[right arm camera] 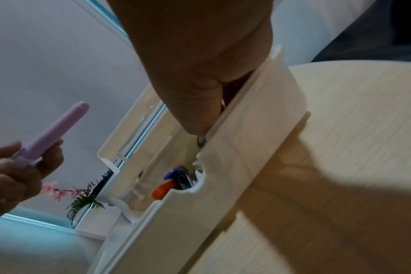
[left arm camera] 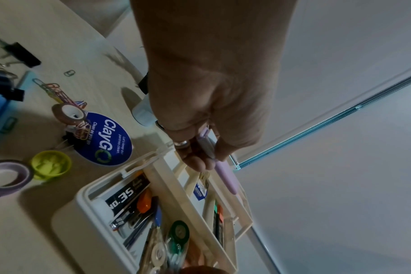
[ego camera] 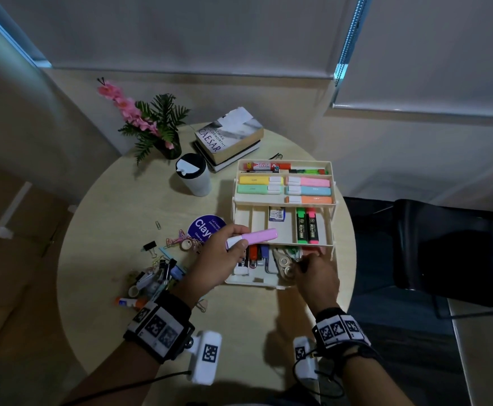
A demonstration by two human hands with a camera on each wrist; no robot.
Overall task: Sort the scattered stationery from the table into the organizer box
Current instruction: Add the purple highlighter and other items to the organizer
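The right hand [ego camera: 315, 273] reaches into the near right corner of the organizer box [ego camera: 283, 285], its fingers hidden among the contents, so whether it holds anything cannot be told. The left hand [ego camera: 220, 256] grips a lilac highlighter [ego camera: 257, 237] over the box's near left part. Loose clips and tape [ego camera: 157, 276] lie near the table's [ego camera: 116, 206] left edge.
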